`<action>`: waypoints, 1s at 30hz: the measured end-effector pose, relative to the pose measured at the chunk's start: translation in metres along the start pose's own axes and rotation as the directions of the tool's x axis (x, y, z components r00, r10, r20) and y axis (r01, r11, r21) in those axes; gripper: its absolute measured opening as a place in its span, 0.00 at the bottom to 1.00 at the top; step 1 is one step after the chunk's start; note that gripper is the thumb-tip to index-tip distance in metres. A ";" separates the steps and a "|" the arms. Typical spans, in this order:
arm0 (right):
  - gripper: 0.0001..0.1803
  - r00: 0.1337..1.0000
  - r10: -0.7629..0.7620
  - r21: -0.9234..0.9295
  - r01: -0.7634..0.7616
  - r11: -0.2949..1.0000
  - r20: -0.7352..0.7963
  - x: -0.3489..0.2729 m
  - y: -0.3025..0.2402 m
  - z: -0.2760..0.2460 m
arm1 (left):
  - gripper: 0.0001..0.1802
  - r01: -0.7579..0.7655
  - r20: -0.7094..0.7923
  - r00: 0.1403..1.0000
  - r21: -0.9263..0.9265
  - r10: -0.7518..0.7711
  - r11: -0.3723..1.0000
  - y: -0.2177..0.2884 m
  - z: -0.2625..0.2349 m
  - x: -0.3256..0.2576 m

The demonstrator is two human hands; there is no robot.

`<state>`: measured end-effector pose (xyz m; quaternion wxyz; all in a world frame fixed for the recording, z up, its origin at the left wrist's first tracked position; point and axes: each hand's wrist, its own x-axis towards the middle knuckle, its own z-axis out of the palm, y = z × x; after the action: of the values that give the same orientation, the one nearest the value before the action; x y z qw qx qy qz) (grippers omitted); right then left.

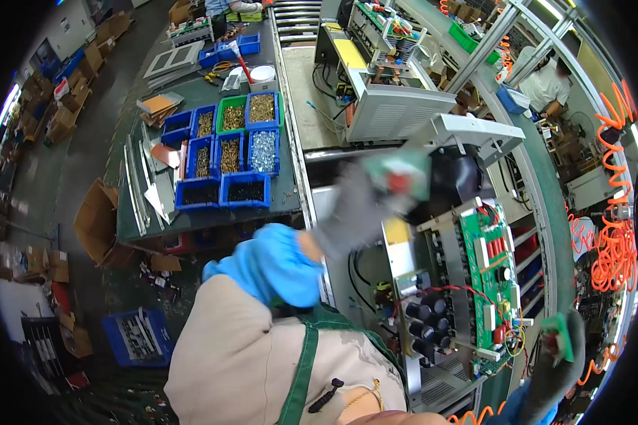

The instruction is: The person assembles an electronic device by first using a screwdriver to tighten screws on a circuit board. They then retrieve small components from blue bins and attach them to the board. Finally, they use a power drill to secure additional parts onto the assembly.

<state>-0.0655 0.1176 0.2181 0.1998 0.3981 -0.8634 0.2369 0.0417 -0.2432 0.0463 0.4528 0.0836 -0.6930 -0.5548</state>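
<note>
Two gloved hands were shown in the head view, each at a small green circuit board. The left hand, in a grey glove, was extended over the conveyor line; the first small circuit board, fitted with a red component, was held at its fingers. Both were blurred by motion, so the exact finger placement could not be told. The first small circuit board was positioned in front of a black rounded part, above the open chassis; whether contact was made could not be determined. The left forearm was covered by a blue sleeve protector.

The right hand, also grey-gloved, was located at the lower right. The second small circuit board, likewise with a red component, was pinched in its fingers, to the right of the open chassis.

Inside the open chassis, a large green circuit board was mounted beside a group of black cylindrical capacitors. Beyond it, a second chassis with a vented grey panel was placed on the line. To the left, blue bins and a green bin, filled with small hardware, were arranged on a dark green workbench. Orange coiled hoses were hung at the right, and a co-worker was seen beyond the line.
</note>
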 end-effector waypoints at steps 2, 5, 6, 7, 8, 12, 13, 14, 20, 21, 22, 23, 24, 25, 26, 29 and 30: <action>0.30 0.994 0.084 0.231 -0.065 0.971 -0.076 -0.011 0.001 -0.013 | 0.21 0.272 -0.184 0.955 0.220 -0.234 0.937 -0.042 -0.078 0.012; 0.36 0.997 0.070 0.199 -0.062 0.978 -0.037 0.011 -0.048 0.008 | 0.34 0.505 -0.471 0.804 0.221 -0.363 0.834 -0.156 -0.218 -0.003; 0.36 0.992 0.121 0.227 -0.113 0.967 -0.021 0.014 -0.066 0.021 | 0.36 0.628 -0.540 0.722 0.251 -0.432 0.737 -0.175 -0.252 -0.007; 0.37 0.983 0.182 0.256 -0.179 0.950 0.011 0.017 -0.083 0.034 | 0.39 0.738 -0.605 0.629 0.266 -0.488 0.621 -0.199 -0.281 -0.013; 0.38 0.965 0.258 0.290 -0.260 0.921 0.047 0.019 -0.098 0.046 | 0.37 0.747 -0.628 0.629 0.326 -0.458 0.579 -0.233 -0.308 -0.018; 0.41 0.803 0.555 0.423 -0.589 0.689 0.215 0.013 -0.137 0.089 | 0.27 0.742 -0.545 0.671 0.483 -0.503 0.465 -0.347 -0.409 -0.032; 0.41 0.763 0.596 0.471 -0.634 0.613 0.252 0.009 -0.143 0.104 | 0.26 0.763 -0.515 0.639 0.331 -0.571 0.555 -0.356 -0.423 -0.037; 0.45 0.746 0.602 0.547 -0.642 0.538 0.284 0.002 -0.147 0.118 | 0.27 0.774 -0.493 0.628 0.313 -0.602 0.551 -0.366 -0.430 -0.034; 0.47 0.657 0.663 0.755 -0.622 0.208 0.359 -0.010 -0.158 0.217 | 0.29 0.750 -0.576 0.611 0.641 -0.543 0.164 -0.326 -0.436 -0.018; 0.47 0.612 0.696 0.785 -0.609 0.113 0.375 -0.011 -0.164 0.230 | 0.29 0.739 -0.587 0.579 0.671 -0.566 0.062 -0.317 -0.427 -0.010; 0.45 0.600 0.699 0.796 -0.601 0.074 0.388 -0.017 -0.160 0.243 | 0.29 0.716 -0.597 0.549 0.697 -0.585 -0.039 -0.307 -0.419 -0.001; 0.43 0.590 0.701 0.807 -0.590 0.036 0.400 -0.021 -0.156 0.253 | 0.30 0.681 -0.605 0.518 0.719 -0.605 -0.137 -0.297 -0.410 0.008; 0.38 0.591 0.684 0.807 -0.591 0.005 0.429 -0.019 -0.157 0.258 | 0.30 0.595 -0.619 0.519 0.757 -0.589 -0.271 -0.288 -0.405 0.013; 0.33 0.589 0.672 0.808 -0.588 -0.025 0.449 -0.018 -0.159 0.262 | 0.30 0.489 -0.623 0.531 0.779 -0.574 -0.392 -0.275 -0.392 0.023; 0.29 0.586 0.684 0.832 -0.552 -0.055 0.434 -0.020 -0.159 0.268 | 0.31 0.509 -0.651 0.546 0.758 -0.528 -0.408 -0.228 -0.348 0.044; 0.25 0.572 0.706 0.837 -0.545 -0.054 0.418 -0.026 -0.158 0.281 | 0.25 0.344 -0.335 0.879 0.938 -0.340 -0.037 -0.254 -0.357 0.046; 0.24 0.554 0.728 0.845 -0.531 -0.064 0.403 -0.030 -0.159 0.286 | 0.23 0.359 -0.177 0.867 0.870 -0.466 0.338 -0.226 -0.314 0.058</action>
<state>0.0320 -0.1177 0.0109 -0.1228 -0.0385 -0.6196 0.7743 0.1469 -0.5807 -0.1218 0.1502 0.4487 -0.8547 -0.2136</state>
